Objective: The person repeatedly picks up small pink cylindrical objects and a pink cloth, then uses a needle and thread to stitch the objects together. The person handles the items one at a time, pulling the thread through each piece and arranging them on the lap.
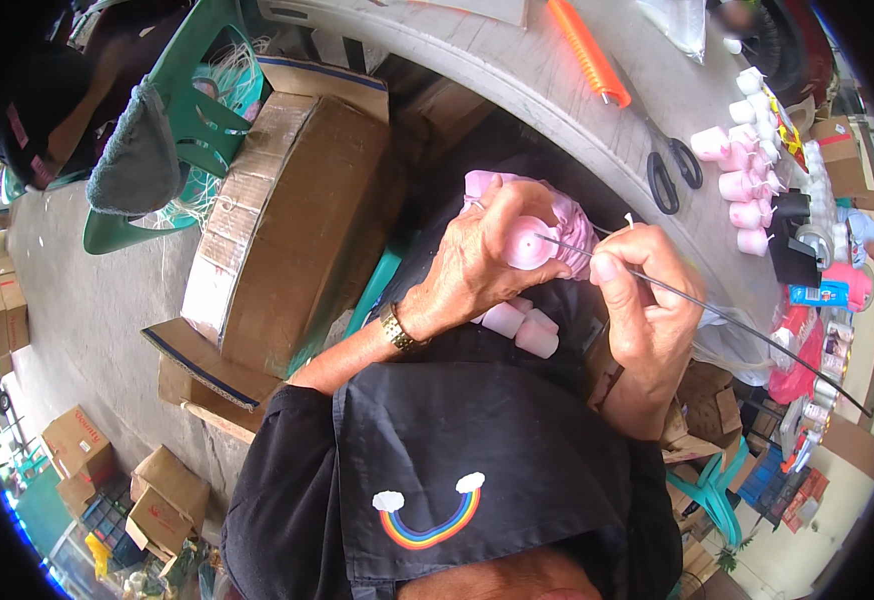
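Note:
My left hand (462,262) is closed around a short pink candle (525,248), its round end turned up with a small dark hole in the middle. My right hand (649,312) pinches a long thin metal rod (747,328). One end of the rod points at the candle's face near the hole; whether it is inside I cannot tell. The other end reaches far out to the right. Several loose pink candles (535,332) lie in my lap on dark cloth, below my hands. Behind my left hand is a bunched pink bag (572,215), partly hidden.
Across the grey table (477,50) lie an orange coil (589,52) and black-handled scissors (663,182). Pink candles with white wicks (742,187) stand in rows at the right, white ones beyond. A large cardboard box (292,220) and a green chair (192,110) stand left.

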{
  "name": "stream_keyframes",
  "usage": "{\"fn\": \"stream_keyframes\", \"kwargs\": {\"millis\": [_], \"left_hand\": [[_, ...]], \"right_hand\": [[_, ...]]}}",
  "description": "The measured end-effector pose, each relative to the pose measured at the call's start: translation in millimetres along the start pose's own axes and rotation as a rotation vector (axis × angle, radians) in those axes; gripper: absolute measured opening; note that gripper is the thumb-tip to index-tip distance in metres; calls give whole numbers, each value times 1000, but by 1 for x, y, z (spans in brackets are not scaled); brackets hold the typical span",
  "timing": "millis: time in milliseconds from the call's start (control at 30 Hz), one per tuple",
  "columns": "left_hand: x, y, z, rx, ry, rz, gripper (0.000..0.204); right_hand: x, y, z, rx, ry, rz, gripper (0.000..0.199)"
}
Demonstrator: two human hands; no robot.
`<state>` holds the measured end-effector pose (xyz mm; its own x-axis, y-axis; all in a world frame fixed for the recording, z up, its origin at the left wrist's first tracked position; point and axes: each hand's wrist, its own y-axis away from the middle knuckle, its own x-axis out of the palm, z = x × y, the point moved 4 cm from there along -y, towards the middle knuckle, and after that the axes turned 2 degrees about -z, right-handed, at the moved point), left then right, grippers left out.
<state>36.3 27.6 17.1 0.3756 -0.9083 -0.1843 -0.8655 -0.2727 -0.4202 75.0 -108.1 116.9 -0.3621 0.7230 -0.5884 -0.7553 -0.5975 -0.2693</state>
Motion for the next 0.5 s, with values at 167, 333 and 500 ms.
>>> {"fn": "stream_keyframes", "kwargs": {"millis": [167,333,500], "left_hand": [[-2,-1,9,50,-96,35,51],[-1,1,11,64,-134,47,47],[-3,1,2,220,-198,108,41]], "right_hand": [[3,-2,-1,-39,-28,17,9],[8,-2,-2,-46,5,-1,8],[12,-4,-1,-126,35,58,7]]}}
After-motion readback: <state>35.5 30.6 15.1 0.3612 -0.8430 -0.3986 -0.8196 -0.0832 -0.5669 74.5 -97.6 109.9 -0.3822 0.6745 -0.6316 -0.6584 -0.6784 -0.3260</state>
